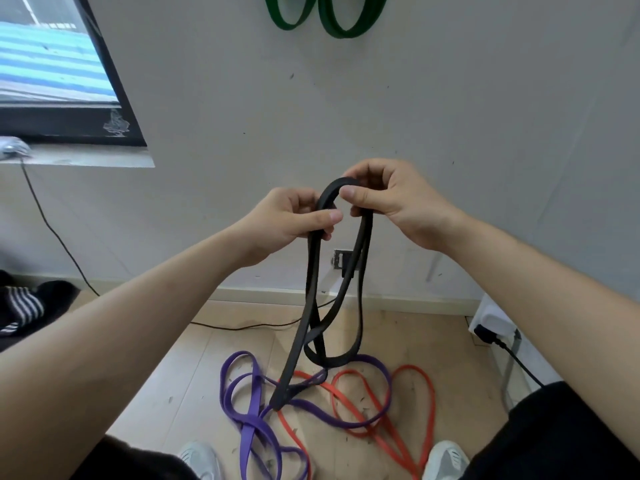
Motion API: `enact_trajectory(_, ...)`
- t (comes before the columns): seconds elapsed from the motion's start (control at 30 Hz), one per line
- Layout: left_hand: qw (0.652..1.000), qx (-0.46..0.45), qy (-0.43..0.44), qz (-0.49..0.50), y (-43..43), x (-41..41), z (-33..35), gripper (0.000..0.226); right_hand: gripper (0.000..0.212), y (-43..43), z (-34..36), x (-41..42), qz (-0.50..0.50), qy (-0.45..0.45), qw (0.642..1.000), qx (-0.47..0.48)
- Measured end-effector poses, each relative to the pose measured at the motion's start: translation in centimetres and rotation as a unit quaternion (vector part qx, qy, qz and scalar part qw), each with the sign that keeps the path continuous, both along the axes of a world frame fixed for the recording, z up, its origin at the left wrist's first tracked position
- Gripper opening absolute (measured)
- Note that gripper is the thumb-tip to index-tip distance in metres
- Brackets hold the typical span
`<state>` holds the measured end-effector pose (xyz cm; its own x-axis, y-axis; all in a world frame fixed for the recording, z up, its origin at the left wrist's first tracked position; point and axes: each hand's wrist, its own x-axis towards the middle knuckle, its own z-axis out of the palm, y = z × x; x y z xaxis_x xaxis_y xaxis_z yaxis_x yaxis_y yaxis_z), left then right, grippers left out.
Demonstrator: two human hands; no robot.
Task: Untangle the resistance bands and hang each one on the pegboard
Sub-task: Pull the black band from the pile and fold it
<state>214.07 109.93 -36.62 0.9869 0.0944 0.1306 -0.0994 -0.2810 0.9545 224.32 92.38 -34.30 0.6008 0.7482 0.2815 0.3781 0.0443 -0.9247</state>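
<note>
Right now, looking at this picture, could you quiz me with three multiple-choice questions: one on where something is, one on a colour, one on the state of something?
1. Where do the green bands hang?
A. On the wall, above the hands
B. On the floor by the shoes
C. On the window sill

2. Which colours are the bands lying on the floor?
A. Yellow and blue
B. Purple and red
C. Green and white

3. What is the state of the black band?
A. Lying flat and untouched
B. Hanging up on the wall
C. Gripped at its top by both hands, its lower end down at the floor bands

Answers:
1 A, their loops show at the top edge against the wall.
2 B, the purple band and the red band overlap there.
3 C, the left hand and the right hand pinch its upper loop.
</note>
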Motion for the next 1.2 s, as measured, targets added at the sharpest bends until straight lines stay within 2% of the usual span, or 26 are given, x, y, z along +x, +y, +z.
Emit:
enact_trajectory(0.13, 0.998, 0.059, 0.021, -0.007, 0.4, -0.3, -1.0, 0.004, 0.006, -0.1, 0.5, 0.2, -0.038, 0.020, 0.998, 0.050)
enact_trajectory(0.37, 0.996, 0.084, 0.030, 0.024, 0.9, 0.1, -2.2, 0.007, 0.006, -0.8, 0.9, 1.7, -0.100, 0.060, 0.985, 0.131)
enact_trajectory(0.5, 0.997, 0.057, 0.017, 0.046, 1.3, 0.4, -1.9, 0.011, 0.009, -1.8, 0.5, 3.1, -0.068, 0.066, 0.993, 0.068)
enact_trajectory(0.67, 0.997, 0.055, -0.018, 0.042, 0.8, 0.5, -0.8, 0.015, 0.043, -2.6, -0.4, 3.5, -0.016, -0.015, 0.995, -0.099)
enact_trajectory(0.73, 0.997, 0.072, -0.028, 0.021, 0.1, 0.5, -0.4, 0.012, 0.048, -2.2, -1.0, 3.0, 0.009, -0.037, 0.988, -0.150)
enact_trajectory(0.87, 0.992, 0.120, -0.044, 0.011, -0.7, 0.5, -0.3, 0.010, 0.035, -0.9, -2.0, 1.8, 0.047, -0.053, 0.985, -0.159)
enact_trajectory(0.97, 0.988, 0.147, -0.047, 0.030, -0.4, 0.5, -0.5, 0.010, 0.020, -0.9, -1.6, 1.7, 0.041, -0.087, 0.981, -0.167)
enact_trajectory(1.07, 0.984, 0.169, -0.030, 0.046, 0.0, 0.3, -1.0, 0.012, 0.016, -1.0, -1.0, 1.8, 0.027, -0.115, 0.978, -0.172)
enact_trajectory(1.2, 0.981, 0.193, -0.008, 0.036, 0.2, 0.2, -2.2, 0.008, 0.012, -0.9, -0.8, 1.5, 0.016, -0.072, 0.993, -0.095)
